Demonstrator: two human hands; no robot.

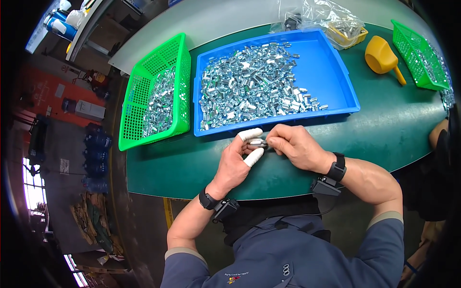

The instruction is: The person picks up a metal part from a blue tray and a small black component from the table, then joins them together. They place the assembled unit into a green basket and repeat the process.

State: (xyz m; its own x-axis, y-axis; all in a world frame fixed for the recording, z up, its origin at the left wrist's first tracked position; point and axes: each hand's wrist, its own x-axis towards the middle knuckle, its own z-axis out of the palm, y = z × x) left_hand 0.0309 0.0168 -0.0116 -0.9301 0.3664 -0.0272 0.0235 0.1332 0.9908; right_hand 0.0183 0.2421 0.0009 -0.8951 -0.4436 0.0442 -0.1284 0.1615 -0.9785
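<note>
Above the near part of the green table, in front of the blue tray, my two hands meet. My left hand (pixel 233 164), with white coverings on its thumb and a finger, is closed round a small shiny metal part (pixel 257 142), perhaps a hex sleeve. At the part's right end my right hand (pixel 301 148) pinches thumb and finger together. Whatever lies between those right fingertips is too small to make out. Just beyond my hands, the blue tray (pixel 331 57) bears a heap of similar metal pieces (pixel 249 79).
Left of the tray stands a green mesh basket (pixel 183 81) with metal pieces. At the right are a yellow scoop (pixel 379 55) and another green basket (pixel 418 62). Behind the tray, clear plastic lies over a yellow container (pixel 354 39). Part of another person's arm (pixel 438 133) shows far right.
</note>
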